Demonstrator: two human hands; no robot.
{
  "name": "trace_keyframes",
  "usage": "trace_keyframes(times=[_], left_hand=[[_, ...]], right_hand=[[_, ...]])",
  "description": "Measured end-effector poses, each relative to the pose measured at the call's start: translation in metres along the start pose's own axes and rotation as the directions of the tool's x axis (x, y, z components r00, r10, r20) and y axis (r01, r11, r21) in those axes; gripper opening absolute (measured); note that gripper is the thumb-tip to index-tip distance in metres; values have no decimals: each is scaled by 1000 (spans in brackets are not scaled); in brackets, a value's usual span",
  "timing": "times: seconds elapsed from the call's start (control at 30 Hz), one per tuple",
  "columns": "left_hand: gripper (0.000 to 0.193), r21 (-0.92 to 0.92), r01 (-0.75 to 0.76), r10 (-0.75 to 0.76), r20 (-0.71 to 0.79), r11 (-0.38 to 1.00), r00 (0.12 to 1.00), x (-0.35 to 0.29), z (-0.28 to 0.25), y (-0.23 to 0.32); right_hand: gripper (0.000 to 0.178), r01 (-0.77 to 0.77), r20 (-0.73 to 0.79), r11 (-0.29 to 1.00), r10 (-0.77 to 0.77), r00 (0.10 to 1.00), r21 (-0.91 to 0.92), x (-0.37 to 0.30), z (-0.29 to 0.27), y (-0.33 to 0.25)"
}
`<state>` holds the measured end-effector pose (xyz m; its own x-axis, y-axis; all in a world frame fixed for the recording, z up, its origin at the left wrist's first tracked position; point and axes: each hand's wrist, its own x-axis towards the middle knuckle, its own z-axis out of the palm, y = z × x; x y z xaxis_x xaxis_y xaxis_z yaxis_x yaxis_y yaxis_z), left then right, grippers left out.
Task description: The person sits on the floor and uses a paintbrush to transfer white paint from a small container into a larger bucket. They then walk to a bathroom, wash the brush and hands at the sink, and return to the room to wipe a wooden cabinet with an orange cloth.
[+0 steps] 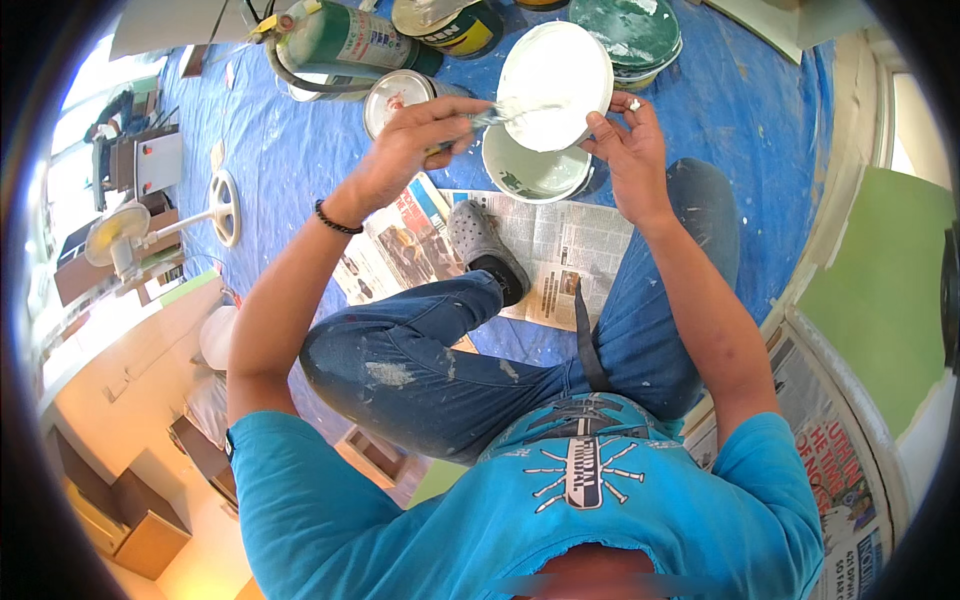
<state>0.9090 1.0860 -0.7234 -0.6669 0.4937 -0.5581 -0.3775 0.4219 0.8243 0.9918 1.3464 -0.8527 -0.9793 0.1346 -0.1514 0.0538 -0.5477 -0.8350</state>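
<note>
My left hand (425, 140) is closed round a slim hand tool (488, 117) whose tip is smeared white. Motion blurs that tool, and I cannot tell whether it is a brush or a scraper. Its tip lies over the face of a round white lid (555, 70). My right hand (628, 150) pinches the lid's right edge, thumb in front, and white paint marks one finger. The lid is tilted up above an open white bucket (540, 178) with pale paint inside, partly hidden behind it.
A white-lidded can (398, 100), a green gas cylinder (355, 45), a black-and-yellow tub (450, 28) and a green bucket (625, 35) crowd the far side. Newspaper (560, 250) lies on a blue sheet (270, 130) under my shoe (475, 235). A fan (120, 240) is at left.
</note>
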Motion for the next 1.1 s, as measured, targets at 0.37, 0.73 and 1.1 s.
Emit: trace_keyframes(times=[0.37,0.73,1.1], left_hand=[[37,866,-290,224,213,407,951,4,-37,-69],[41,944,-324,171,330,-63,928,-13,-34,-66],[35,752,-190,438,-144,632,887,-10,-17,-12]], right_hand=[[42,-30,-23,998,29,999,-54,-4,-2,-4],[40,-35,-8,999,34,999,-40,-4,-1,-1],[39,-59,30,998,59,998,-26,-5,1,-2]])
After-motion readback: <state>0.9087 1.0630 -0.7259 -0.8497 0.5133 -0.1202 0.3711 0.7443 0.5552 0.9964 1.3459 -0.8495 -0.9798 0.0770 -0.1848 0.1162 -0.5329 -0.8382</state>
